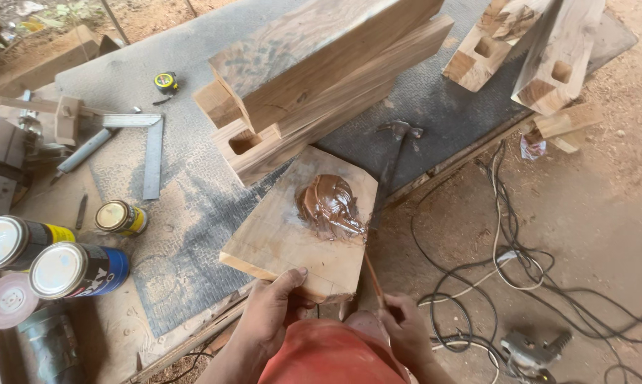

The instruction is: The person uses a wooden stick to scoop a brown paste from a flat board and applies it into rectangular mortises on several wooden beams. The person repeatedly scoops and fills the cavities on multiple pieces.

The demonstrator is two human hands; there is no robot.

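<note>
While the near edge of a flat wooden board (pixel 292 227) is gripped by the left hand (pixel 272 313), with the thumb laid on its top face, a thin stick (pixel 372 279) is grasped in the right hand (pixel 405 328). The stick is pointed up and away from the right hand, and its far end is met by a mound of brown paste (pixel 329 205), which is spread on the far right part of the board. Between the two hands, a piece of orange-red cloth (pixel 328 359) is seen at the bottom edge.

To the right of the right hand, black and white cables (pixel 499 263) are scattered on the dirt ground, and a power tool (pixel 531 350) is lying among them. To the left of the left hand, three round tins (pixel 75 269) are placed on the dusty bench, two large and one small.

Just beyond the board, a hammer (pixel 395 153) is laid on the grey patterned mat (pixel 186 192). Stacked timber beams (pixel 314 78) with cut mortises are resting further away, touching the far corner of the board. Far to the left, a metal square (pixel 150 146) and a yellow tape measure (pixel 166 81) are found.
</note>
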